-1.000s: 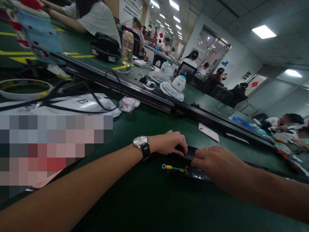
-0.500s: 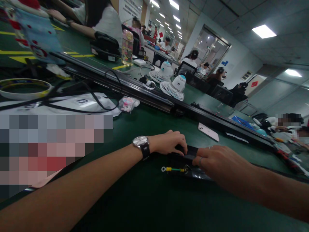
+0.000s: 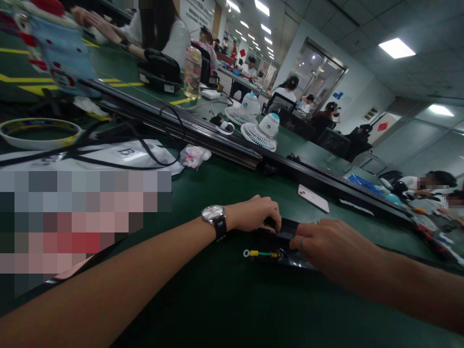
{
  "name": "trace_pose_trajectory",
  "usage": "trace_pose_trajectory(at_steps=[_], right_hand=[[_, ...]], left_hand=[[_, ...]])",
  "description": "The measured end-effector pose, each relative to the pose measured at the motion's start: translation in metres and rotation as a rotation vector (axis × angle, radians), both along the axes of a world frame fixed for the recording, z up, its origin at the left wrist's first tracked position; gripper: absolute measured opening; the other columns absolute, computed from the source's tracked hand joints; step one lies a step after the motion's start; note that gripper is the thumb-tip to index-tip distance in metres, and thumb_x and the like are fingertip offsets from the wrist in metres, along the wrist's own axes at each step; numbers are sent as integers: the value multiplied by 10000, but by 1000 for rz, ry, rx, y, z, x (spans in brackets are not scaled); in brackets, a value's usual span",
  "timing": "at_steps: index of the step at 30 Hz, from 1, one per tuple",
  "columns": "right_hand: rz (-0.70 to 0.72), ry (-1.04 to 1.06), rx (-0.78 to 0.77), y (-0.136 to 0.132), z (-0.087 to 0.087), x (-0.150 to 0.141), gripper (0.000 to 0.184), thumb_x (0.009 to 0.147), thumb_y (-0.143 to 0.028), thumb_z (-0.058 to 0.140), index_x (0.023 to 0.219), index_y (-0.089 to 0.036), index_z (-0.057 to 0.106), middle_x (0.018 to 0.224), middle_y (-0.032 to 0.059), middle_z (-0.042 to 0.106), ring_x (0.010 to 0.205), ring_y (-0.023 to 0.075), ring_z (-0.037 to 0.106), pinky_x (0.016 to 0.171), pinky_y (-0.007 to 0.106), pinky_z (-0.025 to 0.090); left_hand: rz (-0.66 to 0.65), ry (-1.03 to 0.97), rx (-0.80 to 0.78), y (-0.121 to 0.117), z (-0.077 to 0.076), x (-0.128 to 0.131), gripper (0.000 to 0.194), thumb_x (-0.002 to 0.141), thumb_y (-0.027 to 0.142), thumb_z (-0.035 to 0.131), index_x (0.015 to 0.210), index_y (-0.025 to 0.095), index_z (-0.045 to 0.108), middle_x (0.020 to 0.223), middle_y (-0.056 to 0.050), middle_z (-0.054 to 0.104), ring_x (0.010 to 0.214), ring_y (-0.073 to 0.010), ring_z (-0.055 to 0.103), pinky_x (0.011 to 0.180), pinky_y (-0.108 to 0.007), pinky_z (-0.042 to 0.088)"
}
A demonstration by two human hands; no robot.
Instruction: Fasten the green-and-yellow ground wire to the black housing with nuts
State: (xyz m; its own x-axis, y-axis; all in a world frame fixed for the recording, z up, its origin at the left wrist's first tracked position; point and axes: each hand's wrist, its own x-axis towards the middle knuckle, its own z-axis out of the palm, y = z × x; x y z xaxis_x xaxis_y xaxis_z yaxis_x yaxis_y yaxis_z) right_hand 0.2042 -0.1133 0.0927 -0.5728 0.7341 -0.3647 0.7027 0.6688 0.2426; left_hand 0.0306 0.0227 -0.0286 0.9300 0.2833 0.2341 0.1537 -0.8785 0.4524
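Mostly green counter [image 3: 217, 304]; on it, black part [image 3: 288, 231]. Right hand [image 3: 326, 241] bent over it, left hand [image 3: 259, 215] curled at far edge (whether either grip clamps, cannot tell). Pale phone [image 3: 313, 198] beyond; green-yellow wire [image 3: 266, 253] on near side.

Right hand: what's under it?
At the right hand, a black part shows by the fingers, a shiny piece along the near edge. What lies directly beneath is covered; whether the fingers grip anything, I can't tell.
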Motion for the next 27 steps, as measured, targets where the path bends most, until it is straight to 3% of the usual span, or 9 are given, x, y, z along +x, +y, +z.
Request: trace_pose_trajectory(at_steps=[5, 12, 20, 27], right_hand=[[23, 32, 13, 1, -6, 4, 264, 831, -20, 687, 1012, -211, 704, 914, 7, 672, 655, 179, 603, 540, 295, 346], [20, 24, 6, -1, -3, 1, 303, 831, 5, 664, 1040, -211, 700, 929, 19, 671, 684, 188, 614, 553, 288, 351], [4, 38, -10, -2, -3, 0, 302, 818, 13, 693, 1028, -203, 697, 945, 21, 672, 666, 169, 590, 551, 279, 309], [-46, 59, -38, -5, 1, 3, 321, 866, 3, 652, 1090, -224, 697, 975, 20, 675, 711, 189, 616, 590, 299, 362]], left_hand=[[-4, 17, -3, 0, 2, -1, 159, 923, 280, 657, 1053, 331, 732, 1126, -22, 623, 1075, -212, 523, 898, -335, 321], [4, 19, -9, -2, 4, 0, 154, 944, 393, 635, 1041, 331, 738, 1123, -18, 620, 1081, -213, 518, 889, -331, 323], [3, 22, -7, 0, 2, 1, 117, 921, 353, 672, 1010, 315, 738, 1122, -24, 627, 1086, -219, 515, 886, -337, 320], [-3, 24, -11, 0, 3, -1, 130, 921, 307, 664, 1034, 311, 729, 1137, -24, 625, 1072, -218, 516, 900, -342, 323]])
